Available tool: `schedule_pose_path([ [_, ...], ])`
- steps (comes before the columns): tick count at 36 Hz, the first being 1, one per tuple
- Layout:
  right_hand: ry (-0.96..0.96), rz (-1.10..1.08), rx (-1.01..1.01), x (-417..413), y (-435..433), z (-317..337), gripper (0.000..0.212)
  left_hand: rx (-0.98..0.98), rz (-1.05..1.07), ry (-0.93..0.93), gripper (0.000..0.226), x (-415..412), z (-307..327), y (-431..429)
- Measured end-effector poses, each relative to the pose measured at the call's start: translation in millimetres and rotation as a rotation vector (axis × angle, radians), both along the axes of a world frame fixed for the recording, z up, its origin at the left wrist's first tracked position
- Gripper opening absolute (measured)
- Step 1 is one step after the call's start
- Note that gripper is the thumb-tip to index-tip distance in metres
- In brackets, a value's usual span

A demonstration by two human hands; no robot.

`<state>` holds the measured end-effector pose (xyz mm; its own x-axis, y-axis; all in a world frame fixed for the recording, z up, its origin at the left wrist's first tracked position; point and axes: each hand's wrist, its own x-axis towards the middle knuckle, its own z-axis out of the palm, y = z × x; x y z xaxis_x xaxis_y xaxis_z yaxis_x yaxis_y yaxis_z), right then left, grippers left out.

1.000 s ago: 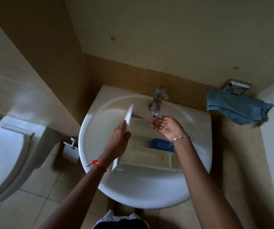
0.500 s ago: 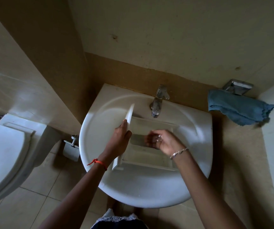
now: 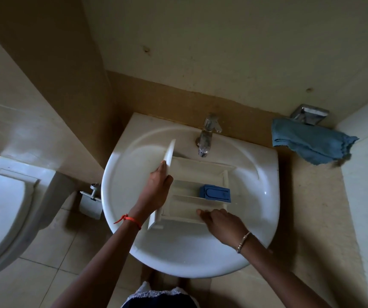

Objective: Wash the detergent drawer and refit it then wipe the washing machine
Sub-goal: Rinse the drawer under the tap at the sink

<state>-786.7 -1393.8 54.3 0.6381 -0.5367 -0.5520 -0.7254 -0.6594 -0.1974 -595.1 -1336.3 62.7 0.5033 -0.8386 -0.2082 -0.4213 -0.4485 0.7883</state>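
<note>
Lying in the basin of the white sink (image 3: 178, 252), just near of the tap (image 3: 206, 138): a white plastic detergent drawer (image 3: 196, 172), long side running left to right. Open on top, divided inside by thin white walls into several compartments. Carrying a blue insert (image 3: 215, 193) in the compartment at the right end. Closed off at the left end by a broad, flat front panel (image 3: 169, 152), standing on edge and reaching past the drawer body toward the far side of the basin.

Gripped at that panel by the left hand (image 3: 158, 190), fingers wrapped round the panel's edge, an orange thread (image 3: 127, 219) tied at the wrist. Held along the near wall by the right hand (image 3: 220, 223), fingers curled against the rim there, a beaded bracelet (image 3: 243, 241) on the wrist.

Hanging to the right of the sink from a chrome holder (image 3: 309, 113) on the wall: a crumpled blue cloth (image 3: 309, 143). Fixed low on the wall just left of the sink: a paper-roll holder (image 3: 90, 202). Standing farther left: a white toilet (image 3: 0, 207), lid down. Beige tiles on the floor and lower walls.
</note>
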Motion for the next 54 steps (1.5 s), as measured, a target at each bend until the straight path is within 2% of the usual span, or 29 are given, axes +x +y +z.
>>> schedule_pose_path([
  [4, -0.010, -0.008, -0.070, 8.8, 15.8, 3.5, 0.095, 0.013, 0.002, -0.008, 0.038, -0.6, 0.2, -1.5],
  [5, 0.027, -0.016, -0.042, 13.2, 17.5, 4.2, 0.095, 0.016, 0.000, -0.007, 0.039, -0.4, -0.4, -1.8],
  [7, 0.058, -0.067, 0.045, 22.2, 16.8, 1.7, 0.081, 0.016, 0.004, -0.014, 0.039, 0.4, -1.3, -1.6],
  [12, -0.042, -0.148, 0.058, 39.7, 27.5, 3.5, 0.085, 0.016, 0.004, -0.014, 0.044, -0.3, -1.4, -0.7],
  [14, -0.033, -0.104, 0.051, 40.2, 29.2, 2.5, 0.083, 0.012, 0.009, -0.016, 0.043, -0.5, -1.4, -0.7],
  [18, -0.146, 0.084, 0.113, 30.2, 28.4, -3.3, 0.058, 0.011, 0.019, -0.015, 0.042, -0.2, -2.4, -0.8],
  [21, -0.202, 0.070, 0.248, 17.8, 15.4, 0.9, 0.055, 0.023, 0.011, -0.012, 0.041, -0.8, -0.7, -0.5],
  [24, -0.129, 0.025, 0.238, 4.0, -5.1, 13.1, 0.051, 0.028, 0.008, -0.013, 0.040, -1.1, 1.3, -0.9],
  [27, 0.006, -0.013, 0.165, -5.2, -20.6, 22.1, 0.060, 0.032, 0.008, -0.009, 0.041, -1.4, 3.2, -0.6],
  [29, -0.011, 0.004, 0.157, -2.1, -24.7, 25.9, 0.059, 0.034, 0.010, 0.005, 0.041, -1.7, 4.3, 0.2],
  [30, -0.084, -0.034, 0.168, 2.5, -26.5, 27.1, 0.056, 0.034, 0.012, 0.009, 0.042, -1.8, 4.2, 0.5],
  [32, -0.393, -0.341, 0.318, 14.7, -32.1, 28.3, 0.042, 0.031, 0.011, 0.011, 0.043, -1.6, 3.9, 0.7],
  [34, -0.739, -0.763, 0.550, 27.6, -43.2, 24.4, 0.031, 0.030, 0.012, 0.018, 0.045, -1.9, 3.9, 0.7],
  [35, -0.852, -0.949, 0.684, 34.3, -50.5, 21.0, 0.030, 0.027, 0.013, 0.017, 0.045, -1.8, 3.9, 0.6],
  [38, -1.042, -1.328, 1.153, 55.9, -70.5, 14.1, 0.032, 0.012, 0.002, -0.003, 0.047, -1.5, 3.9, 0.5],
  [40, -1.116, -1.429, 1.343, 71.0, -77.1, 10.8, 0.031, 0.015, -0.003, -0.006, 0.048, -1.2, 3.6, 0.4],
  [42, -1.164, -1.502, 1.420, 83.3, -80.8, 5.6, 0.032, 0.017, -0.009, -0.012, 0.048, -0.9, 2.4, 0.2],
  [47, -1.213, -1.612, 1.535, 101.8, -92.2, -3.4, 0.037, 0.005, -0.017, -0.016, 0.050, -0.2, 1.9, -0.4],
  [54, -1.238, -1.556, 1.533, 114.3, -98.5, -3.7, 0.028, 0.012, -0.024, -0.020, 0.049, 0.0, 2.1, 0.7],
])
